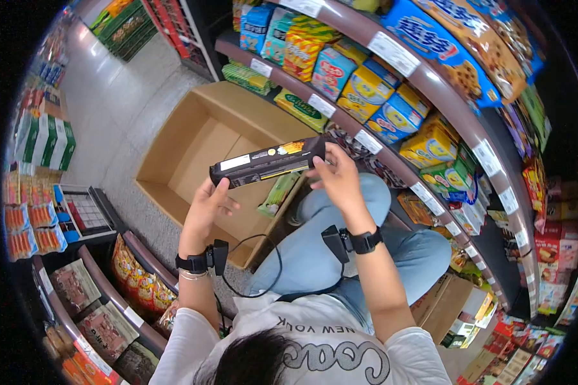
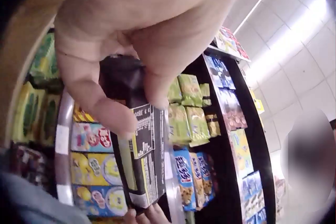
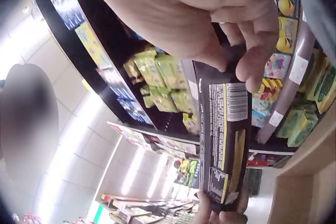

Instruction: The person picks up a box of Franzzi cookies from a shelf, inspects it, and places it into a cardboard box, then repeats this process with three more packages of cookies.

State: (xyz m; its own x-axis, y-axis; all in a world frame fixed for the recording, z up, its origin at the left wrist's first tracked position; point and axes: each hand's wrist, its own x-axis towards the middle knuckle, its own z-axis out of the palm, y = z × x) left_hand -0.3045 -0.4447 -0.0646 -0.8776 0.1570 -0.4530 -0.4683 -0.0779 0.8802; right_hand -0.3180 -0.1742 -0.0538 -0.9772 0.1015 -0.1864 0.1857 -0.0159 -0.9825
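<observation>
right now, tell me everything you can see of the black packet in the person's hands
The black packet is long, narrow and box-shaped, apparently plastic-wrapped, with no tear showing. It bears a barcode, small print, yellow lines and a white panel. The left hand and right hand grip its opposite ends, holding it aloft, seen against the open cardboard box.

black package (image 1: 263,165) | long, slim, barcoded | slightly tilted | held between left hand (image 1: 205,208) and right hand (image 1: 341,185)
</observation>
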